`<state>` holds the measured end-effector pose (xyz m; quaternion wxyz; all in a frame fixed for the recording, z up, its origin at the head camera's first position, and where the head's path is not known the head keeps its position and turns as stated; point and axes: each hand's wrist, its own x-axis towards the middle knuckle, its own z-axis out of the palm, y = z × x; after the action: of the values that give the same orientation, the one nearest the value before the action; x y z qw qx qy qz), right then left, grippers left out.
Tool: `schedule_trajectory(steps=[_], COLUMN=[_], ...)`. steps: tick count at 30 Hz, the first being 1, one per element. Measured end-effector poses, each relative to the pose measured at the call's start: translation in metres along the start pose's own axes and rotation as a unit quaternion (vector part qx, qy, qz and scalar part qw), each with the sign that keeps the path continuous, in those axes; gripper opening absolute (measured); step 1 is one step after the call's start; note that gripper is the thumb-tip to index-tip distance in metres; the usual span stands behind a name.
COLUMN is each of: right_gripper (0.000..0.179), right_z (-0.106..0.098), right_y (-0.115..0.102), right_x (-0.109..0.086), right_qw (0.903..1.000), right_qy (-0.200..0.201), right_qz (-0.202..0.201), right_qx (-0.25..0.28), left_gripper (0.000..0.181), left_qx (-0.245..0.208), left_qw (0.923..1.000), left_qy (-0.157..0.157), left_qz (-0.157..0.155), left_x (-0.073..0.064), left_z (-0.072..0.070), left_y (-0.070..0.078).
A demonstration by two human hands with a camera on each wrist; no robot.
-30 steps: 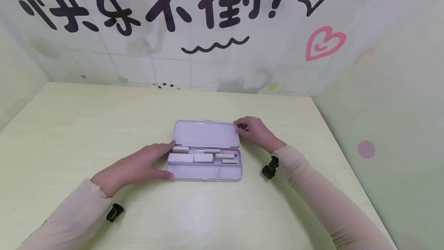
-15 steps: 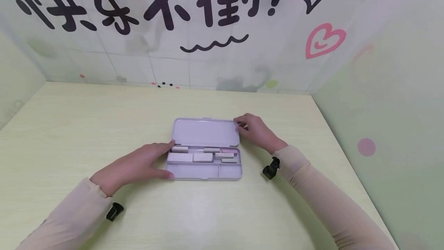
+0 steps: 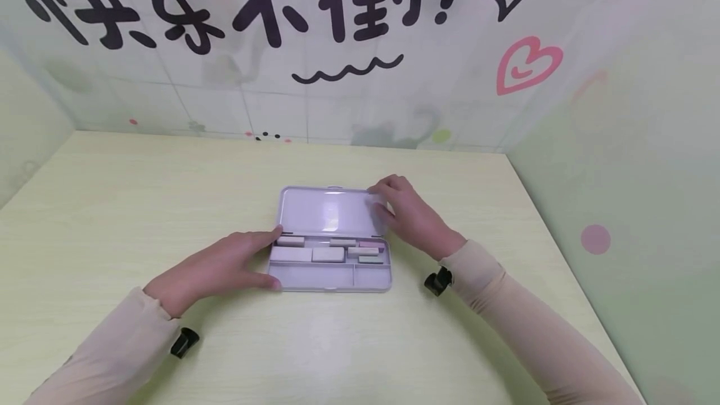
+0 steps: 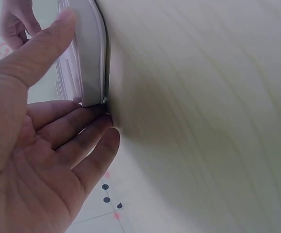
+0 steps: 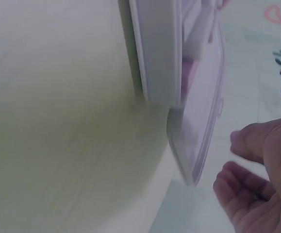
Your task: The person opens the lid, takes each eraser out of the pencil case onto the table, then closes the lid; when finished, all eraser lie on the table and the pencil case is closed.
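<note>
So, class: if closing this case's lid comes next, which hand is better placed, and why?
Probably the right hand: it is at the far right corner of the lid. The left hand touches the left end of the base, so it seems better suited to steadying.

The head view looks forward and down; both wrist views, close and tilted, share the case (image 3: pixel 309 277).

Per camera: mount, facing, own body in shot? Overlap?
Head: on head, facing forward-down at open lilac rectangular plastic-looking case; left hand, right hand, both forearms show.
Left wrist: on that wrist, facing the case's left end; both hands show.
Right wrist: on that wrist, facing its right end; right hand shows.
Both wrist views share the case.
</note>
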<state>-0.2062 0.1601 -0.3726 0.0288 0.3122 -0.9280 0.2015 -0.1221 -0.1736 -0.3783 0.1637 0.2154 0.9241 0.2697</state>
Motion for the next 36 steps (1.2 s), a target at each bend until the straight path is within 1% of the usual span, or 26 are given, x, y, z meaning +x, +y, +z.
schedule_trajectory(steps=[2,5,8,10,14,20,25,28,30,32,36], right_gripper=[0.028,0.026,0.025,0.025,0.027,0.031,0.04,0.047,0.048,0.047,0.041], right_z=[0.001,0.002,0.003,0.004,0.007,0.007,0.004,0.001,0.0,-0.002,-0.002], right_y=[-0.009,-0.022,-0.035,-0.042,-0.049,-0.053,-0.056,-0.058,-0.059,-0.06,-0.06], right_x=[-0.001,-0.002,-0.002,-0.002,-0.001,-0.001,-0.001,-0.001,-0.001,0.0,0.0], right_qw=[0.9983,0.9899,0.9806,0.9761,0.9701,0.9646,0.962,0.9575,0.9549,0.9546,0.9582], right_qy=[-0.017,-0.065,-0.114,-0.135,-0.161,-0.176,-0.2,-0.218,-0.223,-0.226,-0.223], right_qz=[-0.055,-0.126,-0.16,-0.17,-0.174,-0.178,-0.161,-0.151,-0.151,-0.145,-0.135], right_qx=[-0.007,-0.007,-0.005,-0.016,-0.051,-0.082,-0.094,-0.112,-0.124,-0.128,-0.118], left_gripper=[0.104,0.104,0.103,0.102,0.101,0.102,0.103,0.104,0.104,0.103,0.102], left_qx=[-0.001,-0.002,0.001,0.001,0.001,0.002,0.005,0.003,0.003,0.002,0.002], left_qw=[1.0,1.0,1.0,1.0,0.9999,0.9998,0.9998,0.9999,0.9999,0.9998,0.9998], left_qy=[0.0,0.001,0.006,0.009,0.012,0.015,0.016,0.016,0.016,0.017,0.02], left_qz=[-0.002,-0.004,-0.001,0.002,0.005,0.009,0.006,0.003,0.004,0.005,0.009], left_x=[0.0,0.0,-0.001,-0.001,-0.001,-0.001,-0.002,-0.002,-0.002,-0.002,-0.002], left_z=[0.0,0.0,0.0,0.0,0.001,0.001,0.002,0.002,0.002,0.002,0.003], left_y=[0.001,0.001,0.0,-0.001,-0.002,-0.003,-0.002,-0.002,-0.002,-0.003,-0.004])
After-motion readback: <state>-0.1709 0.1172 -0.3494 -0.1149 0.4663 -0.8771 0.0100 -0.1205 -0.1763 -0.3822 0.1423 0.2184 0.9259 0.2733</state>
